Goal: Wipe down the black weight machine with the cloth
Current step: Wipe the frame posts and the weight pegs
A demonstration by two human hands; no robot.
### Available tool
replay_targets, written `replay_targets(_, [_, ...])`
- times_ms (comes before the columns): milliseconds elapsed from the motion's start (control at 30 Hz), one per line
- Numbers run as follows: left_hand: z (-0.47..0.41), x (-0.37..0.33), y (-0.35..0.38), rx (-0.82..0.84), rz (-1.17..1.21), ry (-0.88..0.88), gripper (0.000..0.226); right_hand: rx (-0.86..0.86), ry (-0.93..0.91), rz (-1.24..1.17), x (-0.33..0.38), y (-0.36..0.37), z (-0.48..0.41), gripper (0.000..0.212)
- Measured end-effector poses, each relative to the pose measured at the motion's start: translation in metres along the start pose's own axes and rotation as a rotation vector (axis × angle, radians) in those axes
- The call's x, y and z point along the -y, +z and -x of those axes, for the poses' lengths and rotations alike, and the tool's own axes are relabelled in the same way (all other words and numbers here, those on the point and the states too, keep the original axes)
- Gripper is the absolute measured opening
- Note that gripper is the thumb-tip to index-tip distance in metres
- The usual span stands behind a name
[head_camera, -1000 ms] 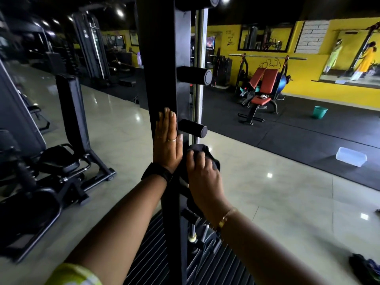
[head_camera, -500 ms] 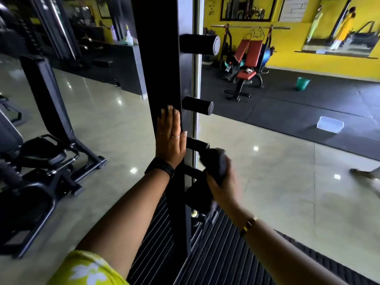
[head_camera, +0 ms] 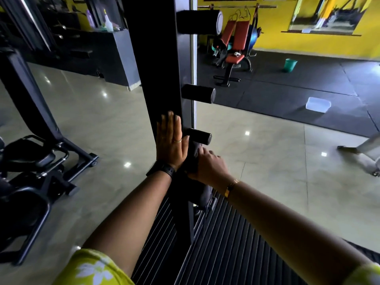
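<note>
Pressing the left hand (head_camera: 169, 140) flat on the machine (head_camera: 156, 68), fingers straight and together. Gripping the cloth (head_camera: 194, 154) in the right hand (head_camera: 207, 164), curled round it, against the machine just under the lowest peg (head_camera: 198, 136), beside the left hand.

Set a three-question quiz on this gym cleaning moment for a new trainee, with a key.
1. True or false: the left hand lies flat against the machine's black post.
2. Pick one. The right hand holds the cloth:
A) above the top peg
B) just under the peg nearest the hands
C) down on the floor tiles
3. Fill the gap: the bucket on the dark mat is ___ in colour.

Key: 1 true; 2 B; 3 green.
</note>
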State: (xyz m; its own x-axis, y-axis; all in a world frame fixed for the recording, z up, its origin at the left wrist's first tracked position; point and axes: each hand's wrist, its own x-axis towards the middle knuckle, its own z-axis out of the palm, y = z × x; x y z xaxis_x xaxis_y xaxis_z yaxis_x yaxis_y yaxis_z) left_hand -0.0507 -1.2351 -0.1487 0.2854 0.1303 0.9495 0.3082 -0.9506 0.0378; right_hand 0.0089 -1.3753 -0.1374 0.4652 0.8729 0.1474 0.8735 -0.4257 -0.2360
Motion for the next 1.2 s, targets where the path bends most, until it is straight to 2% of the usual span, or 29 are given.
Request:
replay_targets(67, [0.014, -0.005, 0.004, 0.006, -0.020, -0.041, 0.061, -0.071, -0.075, 0.105, -0.007, 0.012, 0.016, 0.078])
replay_targets(167, [0.023, -0.012, 0.006, 0.009, -0.022, -0.088, 0.060, -0.172, -0.089, 0.255, -0.015, 0.030, 0.031, 0.074])
replay_targets(267, [0.024, -0.015, 0.007, -0.005, -0.011, -0.107, 0.058, -0.120, -0.053, 0.204, -0.011, 0.020, 0.017, 0.060])
replay_targets(433, [0.024, -0.010, 0.008, 0.016, -0.020, -0.081, 0.061, 0.033, 0.054, -0.098, -0.010, -0.001, -0.005, 0.056])
replay_targets(567, [0.034, -0.009, 0.004, 0.084, -0.011, -0.035, 0.049, -0.124, 0.086, -0.477, -0.024, 0.023, 0.040, 0.063])
replay_targets(667, [0.054, -0.007, 0.004, 0.127, -0.011, -0.026, 0.057, -0.256, 0.361, -0.864, -0.037, 0.044, 0.080, 0.060])
replay_targets(733, [0.070, -0.005, 0.003, 0.158, -0.010, -0.026, 0.060, -0.292, 0.535, -0.965, -0.045, 0.059, 0.095, 0.056])
replay_targets(800, [0.081, -0.004, 0.003, 0.185, -0.015, -0.033, 0.059, -0.267, 0.548, -0.883, -0.049, 0.071, 0.101, 0.055])
replay_targets(833, [0.085, -0.005, 0.003, 0.196, -0.015, -0.039, 0.058, -0.219, 0.495, -0.811, -0.048, 0.074, 0.100, 0.057])
replay_targets(967, [0.087, -0.005, 0.005, 0.202, -0.015, -0.049, 0.056, 0.075, 0.077, -0.420, -0.026, 0.079, 0.064, 0.073])
replay_targets(1000, [0.088, -0.003, 0.004, 0.197, -0.021, -0.041, 0.059, 0.117, 0.026, -0.340, -0.017, 0.082, 0.051, 0.076])
replay_targets(1067, [0.089, -0.002, 0.005, 0.195, -0.025, -0.035, 0.060, 0.150, 0.071, -0.289, -0.005, 0.091, 0.024, 0.077])
replay_targets(1200, [0.092, -0.006, 0.005, 0.197, -0.025, -0.037, 0.060, 0.125, 0.183, -0.248, -0.007, 0.096, 0.010, 0.064])
